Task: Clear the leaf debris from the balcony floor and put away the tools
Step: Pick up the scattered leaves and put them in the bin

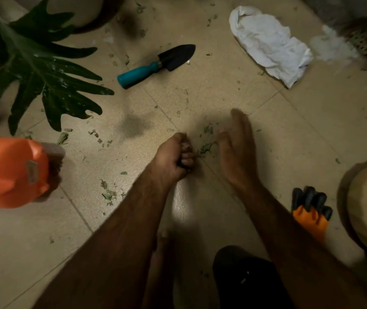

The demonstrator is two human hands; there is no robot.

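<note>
Green leaf bits (207, 146) lie on the floor (289, 141), light and crumbly, best scooped up as one pile. They sit between the left hand (176, 155), a tight fist holding I cannot tell what, and the right hand (236, 148), flat with straight fingers.

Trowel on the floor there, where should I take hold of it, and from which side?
Take the trowel by its teal handle, from above. It lies flat on the tiles, handle end nearer you at lower left, black blade pointing away. The handle is round, with bare tile either side for your fingers.
</note>
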